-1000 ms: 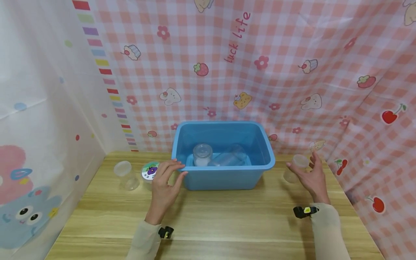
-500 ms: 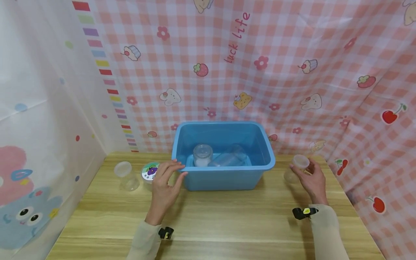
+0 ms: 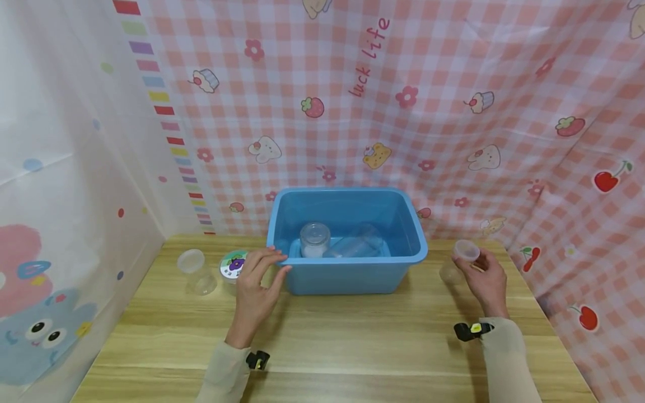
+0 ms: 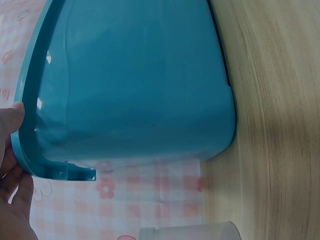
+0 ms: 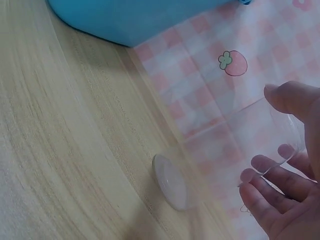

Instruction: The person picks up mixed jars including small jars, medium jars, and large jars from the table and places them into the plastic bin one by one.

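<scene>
Plainly, the clear container has its top inside the right grip.

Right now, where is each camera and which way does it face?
Head: on the head, looking forward and down at the blue bin; left hand, right hand and sleeves show.
Left wrist: worn there, facing the bin's outer wall; part of that hand shows at the rim.
Right wrist: worn there, facing the held clear jar; that hand's thumb and fingers show around it.
Shared: head and right wrist both show bin and jar.
</scene>
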Demonstrator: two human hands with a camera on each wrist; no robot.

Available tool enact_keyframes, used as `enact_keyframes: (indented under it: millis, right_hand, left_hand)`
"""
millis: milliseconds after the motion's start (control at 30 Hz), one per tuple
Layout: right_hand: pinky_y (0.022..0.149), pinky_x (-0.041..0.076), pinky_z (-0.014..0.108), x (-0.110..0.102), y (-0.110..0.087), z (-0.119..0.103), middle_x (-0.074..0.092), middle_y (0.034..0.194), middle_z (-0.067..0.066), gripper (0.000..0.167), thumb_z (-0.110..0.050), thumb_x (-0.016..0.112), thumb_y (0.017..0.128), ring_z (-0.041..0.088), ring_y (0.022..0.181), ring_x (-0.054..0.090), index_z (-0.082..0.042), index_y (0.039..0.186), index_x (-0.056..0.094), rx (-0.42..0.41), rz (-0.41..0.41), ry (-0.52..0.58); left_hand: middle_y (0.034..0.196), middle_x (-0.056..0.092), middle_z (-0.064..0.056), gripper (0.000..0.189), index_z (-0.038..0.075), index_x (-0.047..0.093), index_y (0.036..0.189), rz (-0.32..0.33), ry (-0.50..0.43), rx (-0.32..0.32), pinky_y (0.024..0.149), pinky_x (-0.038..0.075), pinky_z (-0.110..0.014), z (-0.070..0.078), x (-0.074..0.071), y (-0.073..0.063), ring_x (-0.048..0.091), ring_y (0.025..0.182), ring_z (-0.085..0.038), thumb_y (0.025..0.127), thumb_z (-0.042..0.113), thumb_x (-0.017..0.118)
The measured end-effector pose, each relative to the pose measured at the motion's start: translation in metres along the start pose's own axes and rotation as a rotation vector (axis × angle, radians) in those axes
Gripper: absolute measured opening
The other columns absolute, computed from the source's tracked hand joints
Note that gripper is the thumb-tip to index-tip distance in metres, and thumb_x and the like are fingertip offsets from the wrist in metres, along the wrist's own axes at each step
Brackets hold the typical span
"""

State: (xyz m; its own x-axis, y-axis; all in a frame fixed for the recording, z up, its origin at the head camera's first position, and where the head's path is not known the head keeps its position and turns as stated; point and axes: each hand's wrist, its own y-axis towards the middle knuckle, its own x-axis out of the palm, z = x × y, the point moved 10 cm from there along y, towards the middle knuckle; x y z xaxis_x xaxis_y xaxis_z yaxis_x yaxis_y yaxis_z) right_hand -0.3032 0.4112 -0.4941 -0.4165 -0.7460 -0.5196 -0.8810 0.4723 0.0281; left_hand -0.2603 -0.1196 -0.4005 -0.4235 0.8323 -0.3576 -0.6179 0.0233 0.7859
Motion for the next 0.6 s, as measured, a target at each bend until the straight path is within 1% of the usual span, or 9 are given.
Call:
enact_keyframes:
  millis: [233, 300, 367, 467, 533, 600]
  right_hand:
    - [0.080, 0.045, 0.007, 0.002, -0.006, -0.006, 0.056, 0.149, 0.015, 0.077, -0.052, 0.073, 0.091, 0.027, 0.131, 0.055, -0.011, 0.151, 0.047, -0.021, -0.026, 0.025]
    - [0.081, 0.046, 0.007, 0.002, -0.007, -0.010, 0.056, 0.149, 0.015, 0.076, -0.052, 0.073, 0.091, 0.027, 0.131, 0.055, -0.011, 0.150, 0.048, -0.039, -0.025, 0.016]
    - [0.085, 0.049, 0.010, 0.001, -0.007, -0.014, 0.057, 0.148, 0.014, 0.075, -0.052, 0.073, 0.092, 0.025, 0.130, 0.055, -0.011, 0.149, 0.049, -0.055, -0.018, 0.008]
    - [0.091, 0.050, 0.014, -0.001, -0.009, -0.022, 0.058, 0.146, 0.013, 0.072, -0.051, 0.073, 0.092, 0.018, 0.125, 0.056, -0.012, 0.148, 0.051, -0.072, -0.007, -0.005]
    - [0.093, 0.050, 0.014, -0.002, -0.011, -0.027, 0.059, 0.143, 0.013, 0.069, -0.049, 0.073, 0.092, 0.010, 0.120, 0.056, -0.011, 0.146, 0.052, -0.085, 0.004, -0.006]
    - [0.091, 0.049, 0.010, -0.004, -0.013, -0.033, 0.060, 0.142, 0.013, 0.068, -0.047, 0.074, 0.092, 0.004, 0.115, 0.056, -0.011, 0.145, 0.053, -0.101, 0.007, -0.001]
  left_hand:
    - [0.110, 0.073, -0.011, 0.027, 0.004, 0.077, 0.103, 0.039, -0.011, 0.065, 0.112, 0.046, -0.022, 0.006, -0.003, 0.001, 0.065, 0.114, -0.031, 0.078, 0.001, 0.087]
    - [0.110, 0.073, -0.011, 0.027, 0.004, 0.077, 0.103, 0.041, -0.012, 0.072, 0.112, 0.046, -0.022, 0.008, -0.003, 0.001, 0.065, 0.114, -0.031, 0.078, 0.001, 0.087]
    - [0.110, 0.073, -0.012, 0.028, 0.004, 0.077, 0.103, 0.041, -0.008, 0.075, 0.112, 0.046, -0.022, 0.008, -0.003, 0.002, 0.065, 0.114, -0.031, 0.078, 0.001, 0.087]
    - [0.109, 0.073, -0.015, 0.027, 0.004, 0.077, 0.103, 0.043, -0.006, 0.075, 0.112, 0.046, -0.023, 0.008, -0.003, 0.002, 0.065, 0.114, -0.031, 0.078, 0.001, 0.087]
    - [0.108, 0.073, -0.017, 0.027, 0.004, 0.077, 0.103, 0.045, -0.007, 0.076, 0.112, 0.046, -0.023, 0.008, -0.003, 0.002, 0.065, 0.114, -0.032, 0.078, 0.001, 0.087]
    - [0.108, 0.073, -0.016, 0.027, 0.003, 0.077, 0.102, 0.046, -0.006, 0.073, 0.112, 0.045, -0.022, 0.008, -0.003, 0.001, 0.065, 0.114, -0.031, 0.078, 0.001, 0.087]
